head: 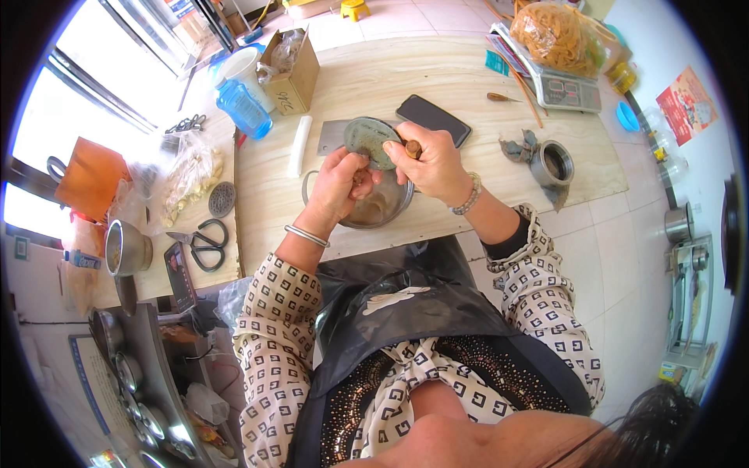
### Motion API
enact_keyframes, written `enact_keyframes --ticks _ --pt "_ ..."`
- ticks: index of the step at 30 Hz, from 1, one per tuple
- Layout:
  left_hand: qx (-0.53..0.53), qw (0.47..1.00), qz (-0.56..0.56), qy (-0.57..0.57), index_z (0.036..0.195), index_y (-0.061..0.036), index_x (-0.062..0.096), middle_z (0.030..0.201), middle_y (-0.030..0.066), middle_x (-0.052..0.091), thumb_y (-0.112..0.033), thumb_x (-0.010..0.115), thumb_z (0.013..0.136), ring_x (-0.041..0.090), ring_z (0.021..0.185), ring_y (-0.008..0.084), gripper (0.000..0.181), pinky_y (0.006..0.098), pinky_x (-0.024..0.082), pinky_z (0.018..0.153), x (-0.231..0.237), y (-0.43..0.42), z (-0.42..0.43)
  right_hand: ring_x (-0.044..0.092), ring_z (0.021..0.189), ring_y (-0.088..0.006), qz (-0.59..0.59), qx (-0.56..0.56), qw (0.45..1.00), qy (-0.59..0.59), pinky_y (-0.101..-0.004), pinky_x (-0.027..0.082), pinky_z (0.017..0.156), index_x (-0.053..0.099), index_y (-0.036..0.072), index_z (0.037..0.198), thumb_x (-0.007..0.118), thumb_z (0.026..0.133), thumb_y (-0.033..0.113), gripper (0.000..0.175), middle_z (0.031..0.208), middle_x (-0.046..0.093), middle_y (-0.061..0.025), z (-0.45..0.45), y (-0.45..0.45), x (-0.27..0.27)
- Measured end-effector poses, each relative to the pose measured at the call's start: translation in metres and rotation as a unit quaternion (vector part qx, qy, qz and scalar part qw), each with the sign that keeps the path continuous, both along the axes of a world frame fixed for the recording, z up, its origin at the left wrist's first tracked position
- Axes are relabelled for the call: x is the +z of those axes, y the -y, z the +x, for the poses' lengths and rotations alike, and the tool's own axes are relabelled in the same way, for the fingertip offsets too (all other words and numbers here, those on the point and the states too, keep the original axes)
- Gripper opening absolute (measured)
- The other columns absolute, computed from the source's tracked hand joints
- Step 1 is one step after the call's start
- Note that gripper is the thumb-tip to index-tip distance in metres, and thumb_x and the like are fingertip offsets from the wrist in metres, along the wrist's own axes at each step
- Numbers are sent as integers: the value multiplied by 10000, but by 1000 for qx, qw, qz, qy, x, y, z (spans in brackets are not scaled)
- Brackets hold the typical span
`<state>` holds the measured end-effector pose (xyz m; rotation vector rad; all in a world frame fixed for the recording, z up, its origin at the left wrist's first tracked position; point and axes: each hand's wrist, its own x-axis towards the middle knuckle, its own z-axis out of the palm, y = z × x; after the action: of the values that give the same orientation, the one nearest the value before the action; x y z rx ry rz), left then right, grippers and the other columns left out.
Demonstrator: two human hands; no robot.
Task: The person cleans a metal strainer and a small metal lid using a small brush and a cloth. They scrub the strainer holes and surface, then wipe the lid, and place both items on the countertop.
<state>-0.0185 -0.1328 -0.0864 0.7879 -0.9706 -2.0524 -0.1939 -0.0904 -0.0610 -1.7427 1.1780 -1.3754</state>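
Over a metal pot (380,202) of cloudy brown liquid, both my hands meet at a round grey-green plate (366,137) with a speckled face, tilted up. My left hand (344,178) has its fingers curled at the plate's lower edge; its fingertips are partly hidden. My right hand (430,158) grips a wooden handle (413,149), and its thumb lies against the plate. What the handle joins is hidden. Behind the plate lies a flat grey metal sheet or blade (330,137). A black phone (434,119) is beyond my right hand.
Right: a metal ring (552,164) on a grey cloth (556,196), a wooden-handled awl (500,97), and a scale (564,90) bearing a bag (553,35). Left: a white strip (299,146), blue bottle (243,111), cardboard box (292,76), scissors (205,243), perforated disc (222,199), propped phone (179,275) and metal cup (126,248).
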Motion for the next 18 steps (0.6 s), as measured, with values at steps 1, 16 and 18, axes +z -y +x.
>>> enact_keyframes --ticks 1,16,18 --pt "-2 1000 -2 0 909 35 538 706 128 574 -16 424 821 371 437 88 153 224 266 387 1 0 0 525 420 -58 1 -1 1000 -1 -239 380 389 506 15 773 605 896 90 174 505 546 -32 0 0 -1" --pt "18 1000 1 -25 939 11 556 717 89 576 18 444 814 374 459 78 167 215 273 410 1 -7 -8 533 430 -59 -43 -11 999 -28 -236 379 388 511 9 787 612 895 96 171 522 550 -33 1 -6 6" --pt "15 999 -6 -31 939 12 556 714 89 574 25 447 809 372 460 75 169 213 272 410 -2 -7 -8 531 427 -59 -48 -21 998 -27 -236 375 387 511 10 790 611 894 91 165 515 545 -30 2 -7 6"
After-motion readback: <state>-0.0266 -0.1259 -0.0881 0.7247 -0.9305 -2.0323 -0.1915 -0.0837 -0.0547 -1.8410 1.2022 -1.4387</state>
